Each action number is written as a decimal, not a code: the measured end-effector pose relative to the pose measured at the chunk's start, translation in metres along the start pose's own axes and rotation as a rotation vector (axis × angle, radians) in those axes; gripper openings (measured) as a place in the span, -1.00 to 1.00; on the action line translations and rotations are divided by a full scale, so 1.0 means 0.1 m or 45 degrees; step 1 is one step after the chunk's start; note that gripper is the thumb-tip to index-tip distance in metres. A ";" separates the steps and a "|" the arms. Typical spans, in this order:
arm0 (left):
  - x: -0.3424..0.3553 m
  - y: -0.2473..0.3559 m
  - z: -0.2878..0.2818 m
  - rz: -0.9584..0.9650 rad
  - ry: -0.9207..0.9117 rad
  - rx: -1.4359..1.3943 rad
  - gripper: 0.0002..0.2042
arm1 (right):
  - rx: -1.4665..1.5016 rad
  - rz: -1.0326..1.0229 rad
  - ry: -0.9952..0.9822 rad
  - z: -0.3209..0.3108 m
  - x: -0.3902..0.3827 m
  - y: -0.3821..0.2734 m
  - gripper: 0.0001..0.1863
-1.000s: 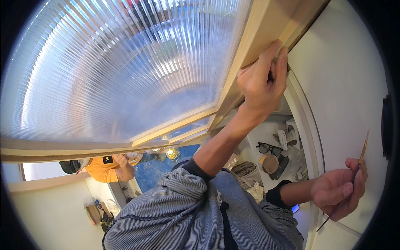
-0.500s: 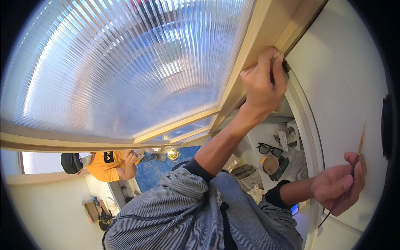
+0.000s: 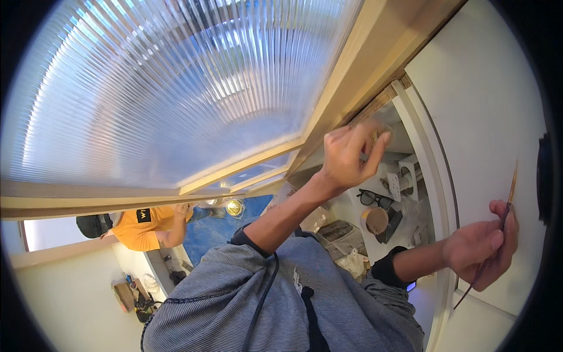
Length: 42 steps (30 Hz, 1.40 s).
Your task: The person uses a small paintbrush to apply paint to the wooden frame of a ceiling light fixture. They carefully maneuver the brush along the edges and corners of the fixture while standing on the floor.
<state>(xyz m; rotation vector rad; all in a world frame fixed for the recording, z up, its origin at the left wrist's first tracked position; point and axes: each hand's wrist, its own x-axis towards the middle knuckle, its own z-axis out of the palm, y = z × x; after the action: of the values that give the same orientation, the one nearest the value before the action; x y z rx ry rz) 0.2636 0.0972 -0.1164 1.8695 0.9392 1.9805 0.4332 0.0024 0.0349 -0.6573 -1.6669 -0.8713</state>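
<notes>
At three o'clock the right hand [image 3: 481,249] pinches a fine paintbrush [image 3: 512,190], bristles toward twelve. The left hand [image 3: 352,155], toward two o'clock, is blurred, fingers curled; whether it grips anything cannot be told. The step appears to be handwork along the wooden frame [image 3: 378,47] at one o'clock; brushing there would call for carrying the bristles toward ten.

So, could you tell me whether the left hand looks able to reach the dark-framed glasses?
Probably yes: nothing seems to lie between the left hand and the uncovered dark-framed glasses, though their depth is hard to judge.
</notes>
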 end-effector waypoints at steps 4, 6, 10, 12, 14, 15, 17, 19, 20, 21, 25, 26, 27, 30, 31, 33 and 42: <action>0.40 0.14 -0.01 -0.265 0.020 -0.090 -0.41 | -0.005 0.028 -0.032 0.01 0.00 0.00 -0.75; 0.56 0.13 0.04 -0.199 0.029 -0.085 -0.34 | -0.031 0.044 -0.009 0.03 -0.02 -0.01 -0.75; 0.67 0.12 0.06 -0.127 -0.053 0.009 -0.29 | -0.068 0.101 -0.002 0.04 -0.01 -0.04 -0.78; 0.65 0.07 0.04 -0.056 -0.027 0.069 -0.29 | -0.103 0.132 0.011 0.06 0.00 -0.06 -0.79; 0.58 0.01 0.02 -0.013 -0.025 0.090 -0.29 | -0.096 0.131 0.011 0.08 0.01 -0.09 -0.79; 0.55 -0.02 -0.01 -0.007 -0.034 0.087 -0.30 | -0.086 0.132 0.014 0.10 0.01 -0.10 -0.79; 0.49 -0.06 0.01 -0.024 -0.032 0.061 -0.32 | -0.107 0.128 0.012 0.09 0.01 -0.09 -0.80; 0.48 -0.07 0.00 -0.065 -0.016 0.018 -0.34 | -0.141 0.127 0.010 0.10 0.00 -0.11 -0.80; 0.50 -0.06 0.01 -0.068 -0.010 -0.012 -0.35 | -0.164 0.125 0.004 0.11 0.00 -0.12 -0.81; 0.57 -0.01 0.00 -0.071 -0.006 -0.040 -0.36 | -0.186 0.125 -0.001 0.11 0.00 -0.13 -0.81; 0.68 0.05 0.10 -0.024 0.066 -0.038 -0.42 | -0.246 0.108 -0.016 0.18 0.01 -0.16 -0.81; 0.69 0.01 0.13 0.019 0.122 -0.038 -0.44 | -0.249 0.106 -0.027 0.19 0.01 -0.16 -0.81; 0.69 -0.04 0.14 0.065 0.175 -0.036 -0.45 | -0.251 0.108 -0.035 0.19 0.02 -0.17 -0.81; 0.71 -0.05 0.18 0.104 0.259 -0.061 -0.51 | -0.221 0.123 -0.045 0.17 0.03 -0.15 -0.81; 0.72 -0.05 0.19 0.100 0.274 -0.071 -0.54 | -0.229 0.112 -0.027 0.17 0.02 -0.14 -0.81; 0.79 -0.03 0.25 0.132 0.421 -0.125 -0.60 | -0.243 0.089 0.005 0.18 0.02 -0.13 -0.82; 0.90 0.06 0.27 0.093 0.503 -0.064 -0.79 | -0.239 0.074 0.012 0.16 0.03 -0.13 -0.82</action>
<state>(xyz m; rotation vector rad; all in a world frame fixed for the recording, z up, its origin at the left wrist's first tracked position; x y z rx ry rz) 0.2787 0.1538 -0.0422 1.5332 0.9159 2.4492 0.4128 0.0079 0.0330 -0.8238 -1.5621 -0.9951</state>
